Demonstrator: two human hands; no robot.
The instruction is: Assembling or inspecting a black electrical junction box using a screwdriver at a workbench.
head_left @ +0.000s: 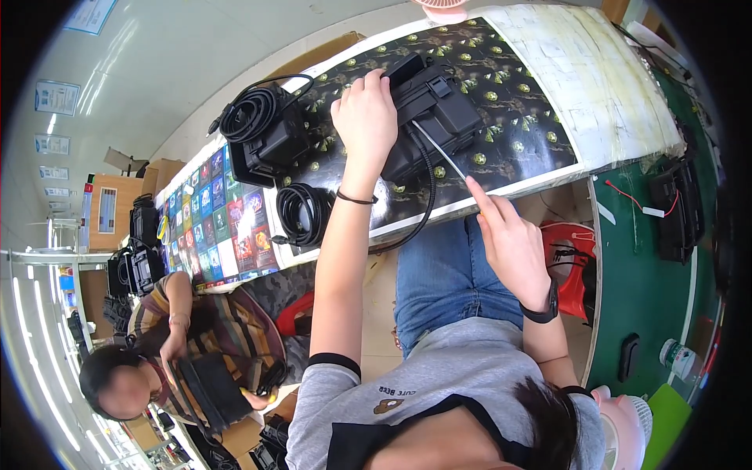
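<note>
On the table in front of me lies a black boxy device with ribbed edges and a flat raised part at its far left. My left hand is closed over its left side, the fingertips by the raised part. A thin metal rod-like tool slants from the device down to my right hand. My right hand is closed on its near end, index finger stretched along it; whether it has a handle is hidden. A black ribbed cable runs from the device toward the table's near edge.
Left of the device stand another black device with a coiled cable and a separate cable coil. Past a picture-card mat, a seated co-worker handles a black case. A green surface lies at right.
</note>
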